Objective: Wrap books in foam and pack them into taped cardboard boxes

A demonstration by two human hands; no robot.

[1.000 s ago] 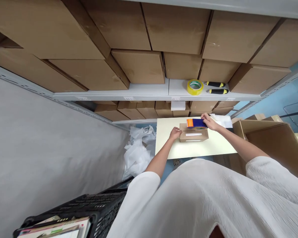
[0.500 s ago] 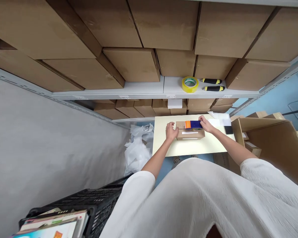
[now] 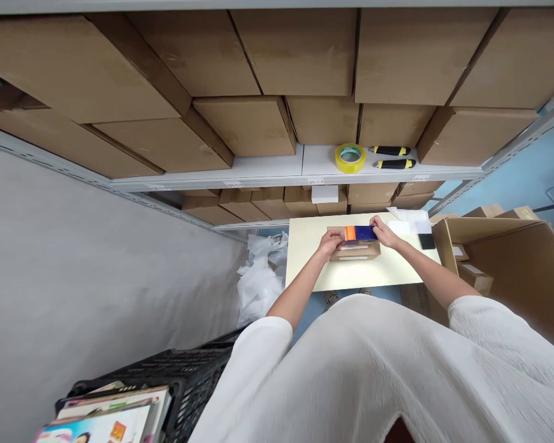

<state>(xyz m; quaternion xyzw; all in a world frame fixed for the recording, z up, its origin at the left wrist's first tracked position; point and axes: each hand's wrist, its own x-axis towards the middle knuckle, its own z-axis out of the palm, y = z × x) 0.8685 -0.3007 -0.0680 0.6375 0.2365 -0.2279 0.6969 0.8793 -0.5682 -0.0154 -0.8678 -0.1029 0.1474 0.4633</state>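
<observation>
A small cardboard box (image 3: 365,251) with white labels lies on a pale yellow board (image 3: 307,264). Above its top is a blue and orange tape dispenser (image 3: 364,233), gripped at its blue right end by my right hand (image 3: 383,232). My left hand (image 3: 331,242) is at the orange end, over the box's left part, fingers drawn together. Whatever lies between those fingertips is too small to make out. The dispenser covers part of the box's top.
Right of the board stands a large open carton (image 3: 512,271) holding small boxes. White papers (image 3: 410,220) and a black flat object (image 3: 427,241) lie at the board's right. On the shelf are yellow tape (image 3: 350,158) and two cutters (image 3: 394,164). A black crate (image 3: 184,381) stands lower left.
My left hand has moved right, from the box's left end to the orange end of the dispenser, and its fingers have drawn together. My right hand keeps its grip on the dispenser.
</observation>
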